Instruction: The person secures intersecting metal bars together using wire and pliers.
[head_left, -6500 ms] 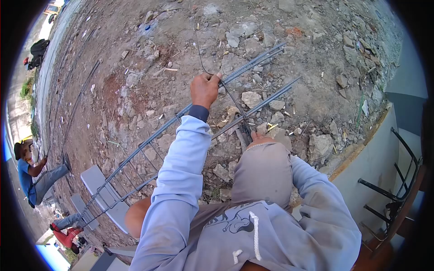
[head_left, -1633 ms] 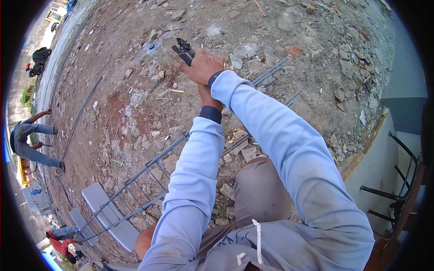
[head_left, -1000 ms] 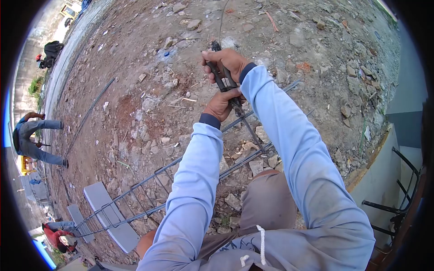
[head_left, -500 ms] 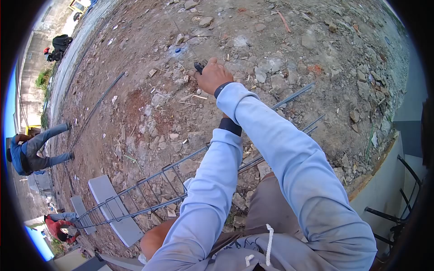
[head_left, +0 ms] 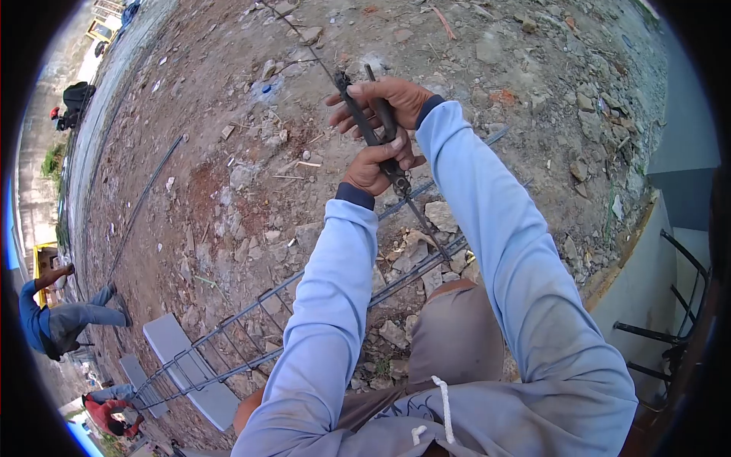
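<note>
Dark long-handled pliers [head_left: 368, 129] slant across the middle, handles upward. My left hand [head_left: 373, 169] is wrapped round them near the jaws. My right hand [head_left: 400, 100] is at the handles, thumb on one and fingers partly spread behind. A thin bar [head_left: 426, 221] runs from the jaws down to a rebar frame [head_left: 263, 296], whose long bars pass beneath my forearms. Past the handle tips, a thin dark wire [head_left: 311, 49] stretches to the upper left. My palms are partly hidden.
Grey slabs [head_left: 194, 377] lie under the frame's far end. A person in blue [head_left: 61, 324] and a person in red [head_left: 110, 411] are at left. A long rod [head_left: 145, 199] lies on stony ground. Black metal legs [head_left: 651, 332] stand at right, beside a pale panel [head_left: 640, 286].
Both hands have left the rebar bars seen earliest and come together on the pliers. Since the last earlier frame, my right hand has swung right and the pliers show fully. The person in blue has shifted posture.
</note>
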Demonstrator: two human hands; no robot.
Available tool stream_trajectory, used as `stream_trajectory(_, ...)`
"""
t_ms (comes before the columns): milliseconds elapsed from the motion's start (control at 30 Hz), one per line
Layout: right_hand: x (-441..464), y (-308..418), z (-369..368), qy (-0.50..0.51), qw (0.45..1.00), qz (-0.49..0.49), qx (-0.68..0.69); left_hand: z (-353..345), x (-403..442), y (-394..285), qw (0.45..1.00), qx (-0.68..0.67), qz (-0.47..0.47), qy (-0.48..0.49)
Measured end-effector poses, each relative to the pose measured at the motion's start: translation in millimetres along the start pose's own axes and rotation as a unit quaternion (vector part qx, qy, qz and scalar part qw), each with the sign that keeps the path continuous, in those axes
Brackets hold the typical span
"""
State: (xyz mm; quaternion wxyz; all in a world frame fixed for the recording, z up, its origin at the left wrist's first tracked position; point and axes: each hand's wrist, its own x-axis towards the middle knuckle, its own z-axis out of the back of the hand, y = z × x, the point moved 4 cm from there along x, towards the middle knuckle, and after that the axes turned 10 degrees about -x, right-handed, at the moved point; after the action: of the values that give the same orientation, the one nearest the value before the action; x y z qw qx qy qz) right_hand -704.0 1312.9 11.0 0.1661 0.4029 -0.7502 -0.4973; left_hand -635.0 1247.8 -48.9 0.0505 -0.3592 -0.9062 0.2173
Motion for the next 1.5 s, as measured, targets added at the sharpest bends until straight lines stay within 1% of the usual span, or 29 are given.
stream_trajectory(33,-1,0,-3,0.016,0.999,-0.014,0.034,-1,1,0,1.000,-0.001,-0.003,0.029)
stream_trajectory(100,-2,9,-10,0.045,0.999,0.003,0.014,-3,0,-1,0.999,-0.008,-0.001,0.045)
stream_trajectory(133,-2,13,-13,0.062,0.998,0.011,0.004,-5,-1,-1,0.999,-0.012,-0.002,0.052)
stream_trajectory(167,4,8,-10,0.069,0.997,0.008,0.037,-4,-2,-2,0.999,-0.028,-0.002,0.036)
stream_trajectory(267,12,-1,-4,-0.044,0.997,-0.040,0.041,6,-4,-1,0.997,-0.009,-0.011,-0.074)
stream_trajectory(300,11,-1,-8,-0.067,0.995,-0.045,0.052,7,-7,-3,0.993,0.030,-0.014,-0.111)
stream_trajectory(367,15,-5,-11,-0.100,0.994,-0.039,-0.011,8,-16,-9,0.976,0.109,-0.015,-0.185)
stream_trajectory(433,21,-9,-16,-0.144,0.987,-0.021,-0.068,15,-26,-10,0.947,0.188,-0.079,-0.249)
stream_trajectory(500,30,-18,-19,-0.194,0.974,-0.025,-0.111,12,-33,-7,0.900,0.265,-0.155,-0.309)
stream_trajectory(533,31,-17,-21,-0.218,0.966,-0.029,-0.137,5,-32,-5,0.854,0.341,-0.206,-0.336)
stream_trajectory(600,29,-13,-23,-0.290,0.924,-0.023,-0.247,-10,-32,1,0.734,0.474,-0.301,-0.382)
stream_trajectory(633,27,-9,-25,-0.333,0.893,-0.010,-0.302,-11,-32,9,0.670,0.552,-0.285,-0.406)
stream_trajectory(667,24,-6,-27,-0.375,0.856,0.004,-0.355,12,-25,21,0.729,0.431,-0.341,-0.408)
stream_trajectory(700,20,-5,-30,-0.410,0.832,0.014,-0.373,50,-13,36,0.774,0.301,-0.387,-0.401)
stream_trajectory(767,9,-2,-36,-0.480,0.777,0.038,-0.405,69,-4,45,0.809,0.200,-0.408,-0.373)
stream_trajectory(867,-4,-1,-56,-0.475,0.767,0.016,-0.432,51,0,26,0.816,0.303,-0.361,-0.333)
stream_trajectory(900,-7,4,-57,-0.441,0.793,-0.020,-0.419,45,-3,15,0.814,0.340,-0.345,-0.321)
stream_trajectory(933,-9,7,-54,-0.408,0.819,0.010,-0.403,36,-7,4,0.809,0.378,-0.328,-0.308)
stream_trajectory(1000,-16,13,-41,-0.338,0.862,0.068,-0.371,20,-12,-9,0.845,0.370,-0.254,-0.292)
stream_trajectory(1033,-15,12,-30,-0.274,0.907,0.068,-0.312,8,-13,-12,0.881,0.319,-0.199,-0.287)
stream_trajectory(1067,-16,10,-18,-0.223,0.937,0.059,-0.260,3,-15,-12,0.912,0.264,-0.142,-0.279)
stream_trajectory(1100,-17,10,-8,-0.172,0.961,0.050,-0.209,2,-14,-13,0.927,0.262,-0.108,-0.247)
stream_trajectory(1133,-18,8,-4,-0.120,0.980,0.040,-0.156,2,-13,-11,0.945,0.229,-0.085,-0.219)
stream_trajectory(1233,-18,8,-5,-0.015,0.996,0.055,-0.065,7,-12,-9,0.982,0.141,-0.012,-0.128)
stream_trajectory(1333,-10,3,-19,0.051,0.996,0.047,0.055,16,-18,-9,0.989,0.100,0.015,-0.107)
stream_trajectory(1367,-7,-1,-21,0.039,0.996,0.031,0.078,18,-19,-8,0.990,0.092,0.022,-0.106)
stream_trajectory(1433,-4,1,-28,0.052,0.996,0.032,0.072,19,-21,-11,0.991,0.078,0.034,-0.103)
stream_trajectory(1467,-2,1,-32,0.060,0.995,0.030,0.067,18,-20,-14,0.993,0.074,0.030,-0.086)
stream_trajectory(1500,1,-1,-34,0.033,0.996,0.021,0.079,18,-20,-15,0.995,0.068,0.026,-0.070)
